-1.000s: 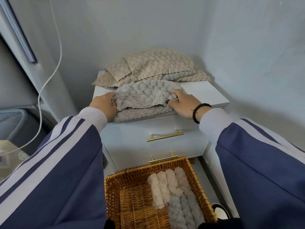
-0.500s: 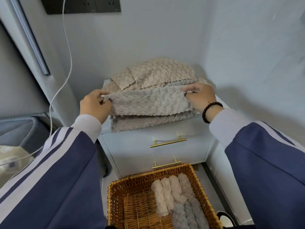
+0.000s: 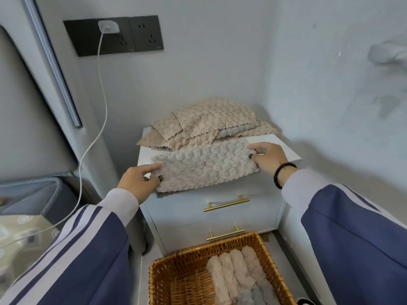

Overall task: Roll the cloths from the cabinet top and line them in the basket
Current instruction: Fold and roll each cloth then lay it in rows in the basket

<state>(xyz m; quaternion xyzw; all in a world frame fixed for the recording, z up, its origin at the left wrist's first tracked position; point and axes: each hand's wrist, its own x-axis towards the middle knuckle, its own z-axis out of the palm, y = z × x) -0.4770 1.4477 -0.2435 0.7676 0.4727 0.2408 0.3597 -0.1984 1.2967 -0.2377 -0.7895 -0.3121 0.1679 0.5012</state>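
Note:
A grey-beige bubbly cloth (image 3: 204, 165), folded into a long band, lies across the front of the white cabinet top (image 3: 284, 150). My left hand (image 3: 137, 180) pinches its left end and my right hand (image 3: 267, 158) pinches its right end. Behind it sits a pile of beige cloths (image 3: 207, 124) with a grey one tucked in. On the floor below stands a wicker basket (image 3: 163, 269) holding several rolled cloths (image 3: 237, 276) lined along its right side.
The cabinet has two drawers with gold handles (image 3: 226, 203). A white charger cable (image 3: 101, 102) hangs from a dark wall socket (image 3: 114, 35) at the left. Walls close in behind and to the right. A grey padded edge (image 3: 33, 188) is at the left.
The cloth was lifted and stretched between both hands, then laid down flat as a folded band on the cabinet front. The view has tilted upward, bringing the wall socket into sight.

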